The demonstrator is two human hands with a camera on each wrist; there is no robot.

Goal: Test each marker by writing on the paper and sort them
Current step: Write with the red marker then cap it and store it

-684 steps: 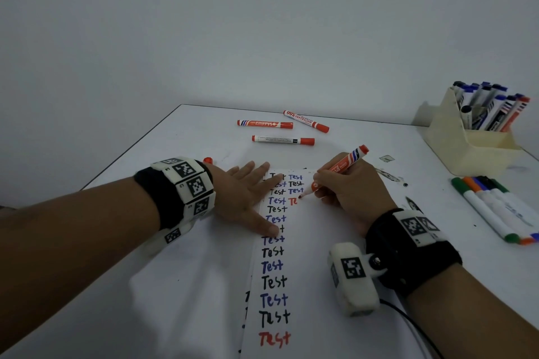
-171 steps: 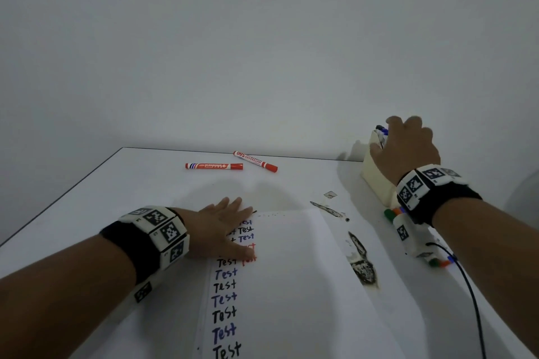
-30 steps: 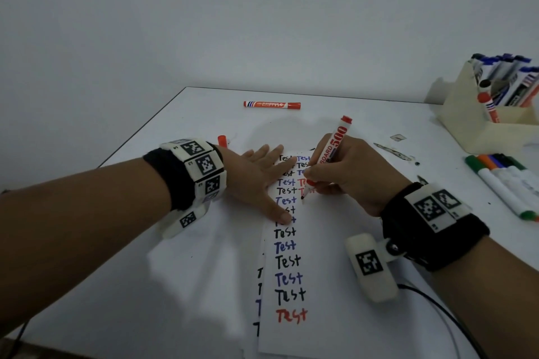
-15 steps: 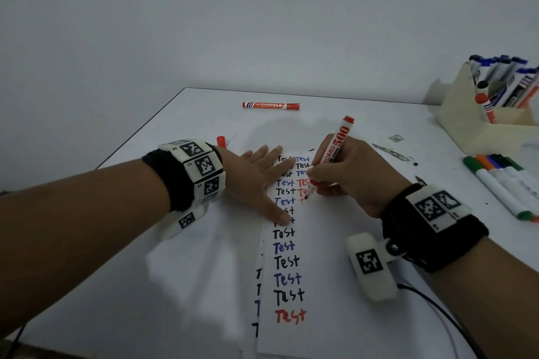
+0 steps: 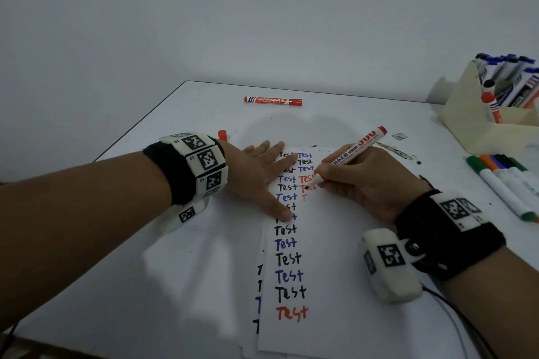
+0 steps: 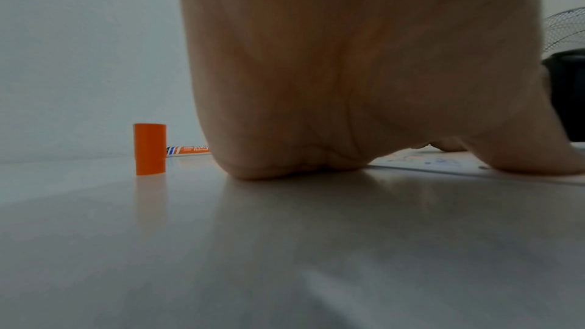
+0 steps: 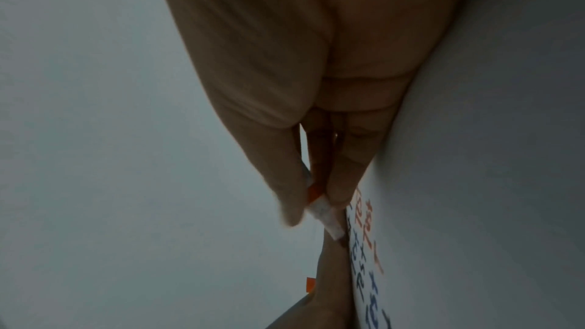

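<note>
Glossy smooth table (image 6: 285,247), matt paper (image 5: 335,285), plastic cap (image 6: 149,149)

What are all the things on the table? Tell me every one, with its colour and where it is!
table: one, white, under everything.
paper: a few stacked white sheets, centre, top one with "Test" written in black, blue and red.
red marker in hand: one, white barrel with red end, uncapped, tip on the paper.
red cap: one, standing upright on the table behind the left wrist.
red marker lying: one, capped, at the far side.
holder: one, cream, far right, holding several markers, mostly blue-capped, count unclear.
marker row: several, green, orange, blue and darker caps, right edge, lying side by side.
left hand: flat, pressing the paper.
right hand: fingers pinch the marker.
</note>
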